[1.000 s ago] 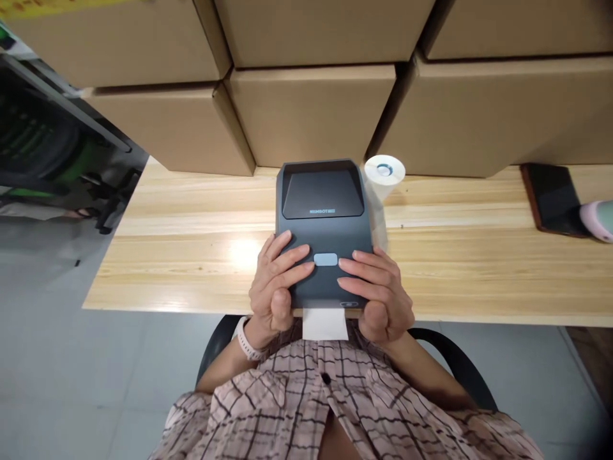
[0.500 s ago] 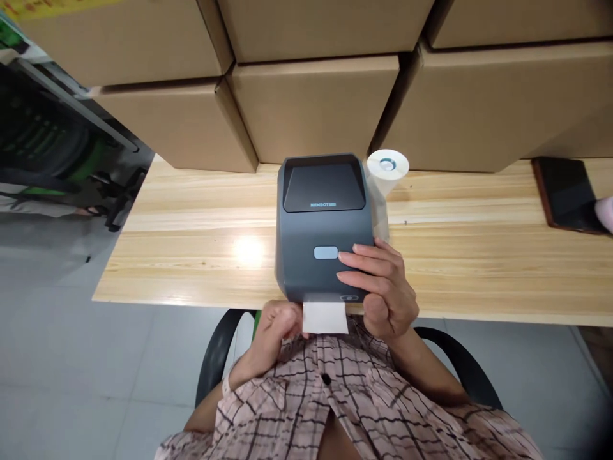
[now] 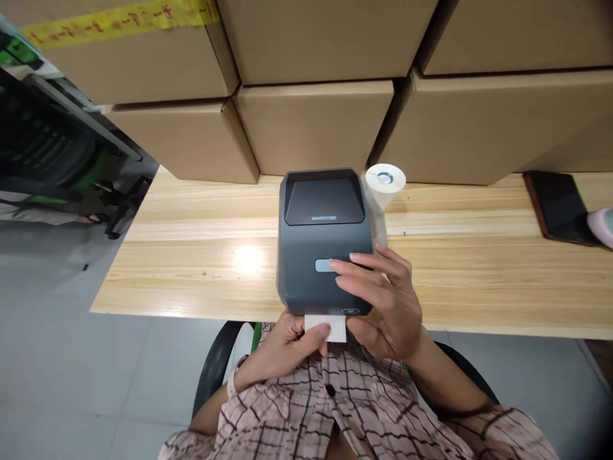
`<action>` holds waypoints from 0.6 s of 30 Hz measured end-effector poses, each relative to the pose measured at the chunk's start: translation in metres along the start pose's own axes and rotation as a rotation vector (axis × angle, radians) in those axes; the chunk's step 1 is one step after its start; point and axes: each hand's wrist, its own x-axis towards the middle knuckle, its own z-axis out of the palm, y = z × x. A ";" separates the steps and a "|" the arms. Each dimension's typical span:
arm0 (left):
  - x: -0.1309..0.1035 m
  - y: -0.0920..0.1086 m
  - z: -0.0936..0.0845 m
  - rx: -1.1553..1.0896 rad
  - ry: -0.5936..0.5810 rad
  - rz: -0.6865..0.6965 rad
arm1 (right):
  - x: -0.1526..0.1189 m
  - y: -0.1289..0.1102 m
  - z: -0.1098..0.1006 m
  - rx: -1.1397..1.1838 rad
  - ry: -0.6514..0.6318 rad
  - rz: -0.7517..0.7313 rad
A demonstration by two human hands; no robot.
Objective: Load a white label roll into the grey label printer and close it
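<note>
A dark grey label printer [image 3: 306, 255] stands at the front edge of the table. From its front slot a blank white label [image 3: 338, 329] sticks out. My left hand [image 3: 292, 342] pinches the label, thumb on top and fingers beneath it. My right hand [image 3: 390, 303] rests on the printer's front right side, fingers spread and apart. One of its fingertips lies on the light blue button [image 3: 323, 266]; whether it presses cannot be seen. Behind the printer on the right is a white label roll [image 3: 385, 179].
Stacked cardboard boxes [image 3: 316, 121] line the back of the wooden table [image 3: 191, 255]. A dark phone-like object with a brown edge [image 3: 560, 204] lies at the right, beside a pink object [image 3: 602, 227]. A black chair armrest [image 3: 215, 364] curves below the table's front edge.
My left hand has moved right, and its thumb now lies on the label. My right fingers have shifted left onto the button. The view has tilted up slightly.
</note>
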 end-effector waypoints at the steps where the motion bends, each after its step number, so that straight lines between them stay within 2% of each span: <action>1: 0.001 -0.003 0.001 0.005 0.017 0.003 | 0.005 -0.002 -0.003 -0.045 -0.039 -0.018; 5: 0.005 -0.015 0.004 0.004 0.047 0.024 | 0.025 -0.017 -0.012 -0.243 -0.168 -0.055; 8: 0.005 -0.017 0.004 0.060 0.111 0.110 | 0.032 -0.024 -0.013 -0.309 -0.209 -0.092; 12: -0.002 -0.007 -0.003 0.071 0.037 0.269 | 0.017 -0.015 -0.012 -0.146 -0.151 0.008; 13: -0.004 -0.005 -0.005 0.051 0.067 0.347 | 0.009 -0.011 -0.012 -0.091 -0.119 0.052; 14: -0.006 -0.003 -0.007 0.024 0.153 0.446 | 0.000 -0.007 -0.012 -0.049 -0.077 0.094; 16: -0.009 0.000 -0.011 -0.032 0.434 0.635 | -0.015 0.000 -0.013 -0.010 0.029 0.157; 18: -0.007 0.001 -0.018 -0.035 0.711 0.650 | -0.021 0.005 -0.015 0.004 0.120 0.177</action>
